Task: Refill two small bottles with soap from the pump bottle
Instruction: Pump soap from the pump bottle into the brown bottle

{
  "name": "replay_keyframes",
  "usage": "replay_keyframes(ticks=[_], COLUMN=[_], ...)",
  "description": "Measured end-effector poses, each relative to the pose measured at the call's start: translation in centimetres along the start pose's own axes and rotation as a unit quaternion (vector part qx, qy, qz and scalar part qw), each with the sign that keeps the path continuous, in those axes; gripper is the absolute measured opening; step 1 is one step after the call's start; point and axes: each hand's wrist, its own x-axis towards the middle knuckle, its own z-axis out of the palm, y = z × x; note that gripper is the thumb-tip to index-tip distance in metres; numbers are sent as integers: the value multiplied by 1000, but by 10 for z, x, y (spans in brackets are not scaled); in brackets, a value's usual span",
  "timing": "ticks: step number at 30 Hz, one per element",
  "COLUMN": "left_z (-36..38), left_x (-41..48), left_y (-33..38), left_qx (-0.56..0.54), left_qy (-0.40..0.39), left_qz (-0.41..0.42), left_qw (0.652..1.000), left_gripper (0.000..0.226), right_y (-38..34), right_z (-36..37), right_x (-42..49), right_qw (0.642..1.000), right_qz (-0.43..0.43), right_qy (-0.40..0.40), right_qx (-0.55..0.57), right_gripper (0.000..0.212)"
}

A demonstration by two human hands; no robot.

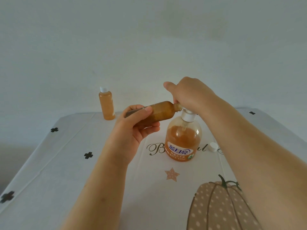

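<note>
My left hand (pixel 132 128) grips a small uncapped bottle (pixel 159 112) of orange soap, held almost level with its neck against the pump's spout. My right hand (pixel 191 95) lies over the pump head of the large pump bottle (pixel 182 143), which stands on the table about two-thirds full of orange soap; the pump head itself is hidden under the hand. A second small bottle (pixel 107 104), capped in white and nearly full, stands upright at the table's far left edge. A loose white cap (pixel 213 146) lies to the right of the pump bottle.
The table (pixel 66 163) wears a white cloth printed with black clovers, a star and a dotted pumpkin. A pale wall stands close behind the far edge. The table's left edge drops off to a dim floor.
</note>
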Motion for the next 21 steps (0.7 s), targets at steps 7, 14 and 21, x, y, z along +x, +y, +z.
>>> replay_keyframes(ticks=[7,14,21], left_z=[-1,3,7], left_x=[-1,-3,-6], left_y=[1,4,8], left_qx=[-6,-4,-8], left_qy=[-3,-10,-13], left_qz=[3,15,28], left_qw=[1000,1000,999], left_gripper=[20,21,25], right_y=[0,-5,-10], right_z=[0,-5,-16], right_x=[-1,0,-3], right_qw=[1000,1000,999], right_qz=[14,25,26], right_qy=[-4,6,22], right_qx=[21,12,-20], right_gripper=[58,54,50])
